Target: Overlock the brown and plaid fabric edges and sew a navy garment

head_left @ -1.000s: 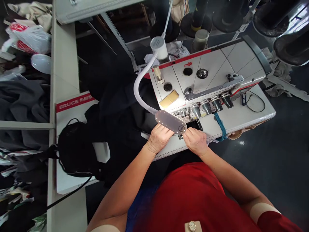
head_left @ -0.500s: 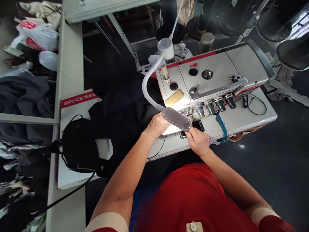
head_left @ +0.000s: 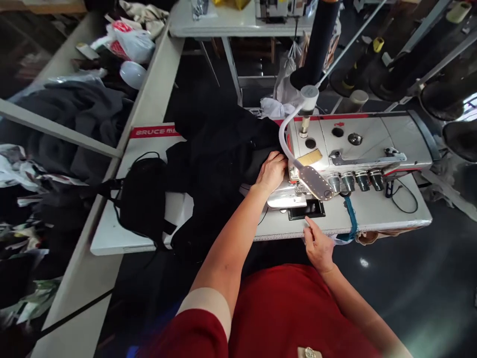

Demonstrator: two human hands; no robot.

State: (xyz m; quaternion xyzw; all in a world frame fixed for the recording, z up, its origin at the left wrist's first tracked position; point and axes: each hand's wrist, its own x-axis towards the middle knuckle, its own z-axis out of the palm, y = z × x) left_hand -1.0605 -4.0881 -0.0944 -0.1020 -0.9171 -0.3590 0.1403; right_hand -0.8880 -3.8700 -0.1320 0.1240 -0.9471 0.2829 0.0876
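Note:
A white overlock sewing machine (head_left: 357,134) stands on a white table (head_left: 372,209), with a gooseneck lamp (head_left: 315,182) bent over its needle area. A heap of black fabric (head_left: 219,149) lies to the machine's left. My left hand (head_left: 272,171) reaches to the machine's left side, fingers curled on the edge of the black fabric. My right hand (head_left: 318,246) rests at the table's front edge, fingers loosely curled, with nothing visible in it.
A black bag with straps (head_left: 143,199) lies on the table's left part. A teal thread bundle (head_left: 350,221) hangs over the front edge. Grey cloth (head_left: 70,114) and plastic bags (head_left: 130,42) fill the trough at the left. Dark thread cones (head_left: 428,74) stand behind the machine.
My left hand moved from under the lamp leftward to the black fabric. My right hand drew back from the needle area to the table's front edge. The camera view shifted left and back.

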